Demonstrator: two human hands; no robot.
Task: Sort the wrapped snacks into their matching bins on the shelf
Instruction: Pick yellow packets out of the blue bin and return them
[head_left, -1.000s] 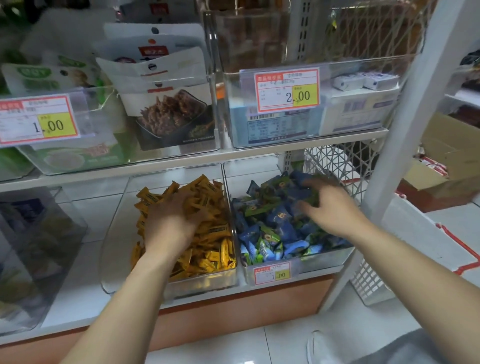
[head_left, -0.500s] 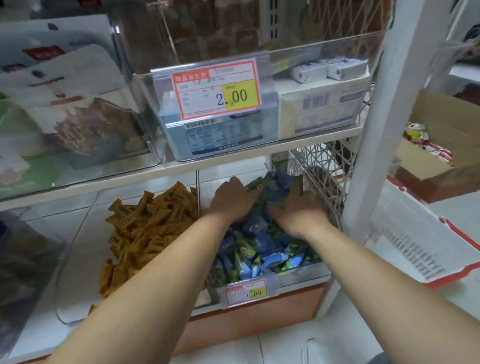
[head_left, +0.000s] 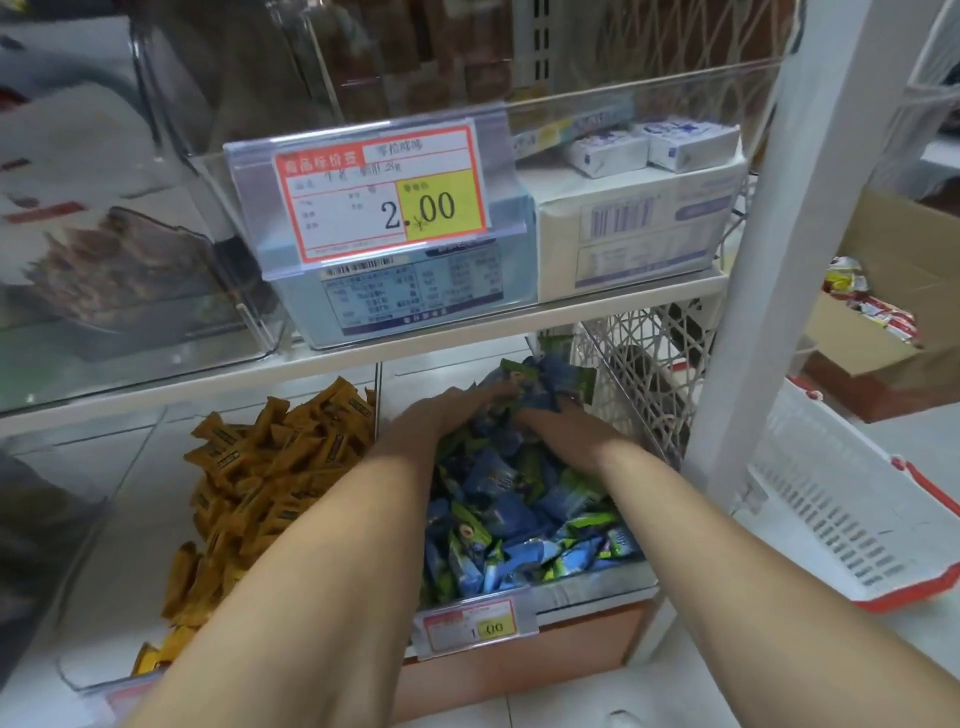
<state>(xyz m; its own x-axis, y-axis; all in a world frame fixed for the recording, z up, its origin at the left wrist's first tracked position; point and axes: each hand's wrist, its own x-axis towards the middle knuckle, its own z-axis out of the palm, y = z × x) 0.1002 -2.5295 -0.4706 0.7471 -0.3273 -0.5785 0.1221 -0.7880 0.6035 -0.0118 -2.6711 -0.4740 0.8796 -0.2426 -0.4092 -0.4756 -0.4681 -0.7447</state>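
On the lower shelf (head_left: 93, 587), left hand (head_left: 431, 421) and right hand (head_left: 566, 434) reach into the blue-and-green snacks (head_left: 498, 499) bin (head_left: 587, 592); fingers (head_left: 488, 392) half-buried, grip unclear.

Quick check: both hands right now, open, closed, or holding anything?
Left hand: on the blue and green snacks, fingertips buried; cannot tell.
Right hand: in the same pile, fingertips buried; cannot tell.

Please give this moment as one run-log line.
left hand: in blue-green snacks | right hand: same pile | grips: unclear | orange snacks: no hand on them
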